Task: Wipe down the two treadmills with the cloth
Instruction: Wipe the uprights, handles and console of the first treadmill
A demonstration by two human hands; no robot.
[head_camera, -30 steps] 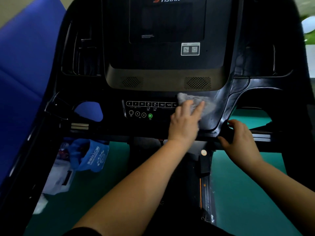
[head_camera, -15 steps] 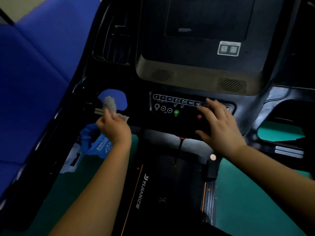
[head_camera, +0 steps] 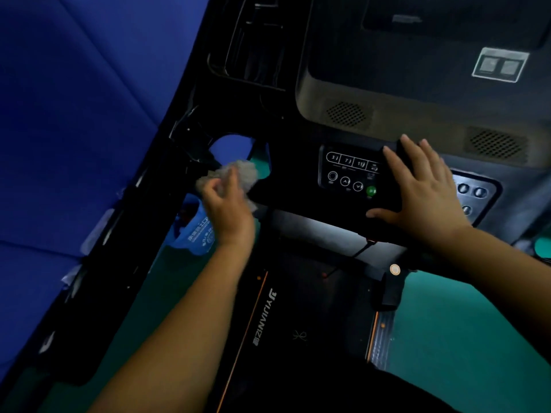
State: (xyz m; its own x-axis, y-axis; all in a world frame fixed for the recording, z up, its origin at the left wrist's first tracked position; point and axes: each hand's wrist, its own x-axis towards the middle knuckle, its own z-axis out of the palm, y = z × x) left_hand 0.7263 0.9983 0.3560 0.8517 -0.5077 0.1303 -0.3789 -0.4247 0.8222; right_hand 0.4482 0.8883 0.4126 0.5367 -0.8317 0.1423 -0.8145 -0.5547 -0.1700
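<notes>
Crumpled grey cloth (head_camera: 240,174) at the near-left side of the black treadmill (head_camera: 298,192)
Left hand (head_camera: 229,210) clamped its fingers on the cloth; right hand (head_camera: 423,192) lay flat, fingers apart, on the button panel (head_camera: 348,174) (keys 3, 7, 11; deck (head_camera: 298,323) marked YIJIAN).

Crumpled grey cloth (head_camera: 240,174) at the left edge of a black treadmill (head_camera: 295,177) console, left of frame centre.

The cloth is pale, bunched and motion-blurred, gripped in the left hand (head_camera: 229,213). The glossy console carries a lit button panel (head_camera: 348,174) at centre, and its dark belt deck (head_camera: 313,323) with orange-edged lettering fills the lower centre.
</notes>
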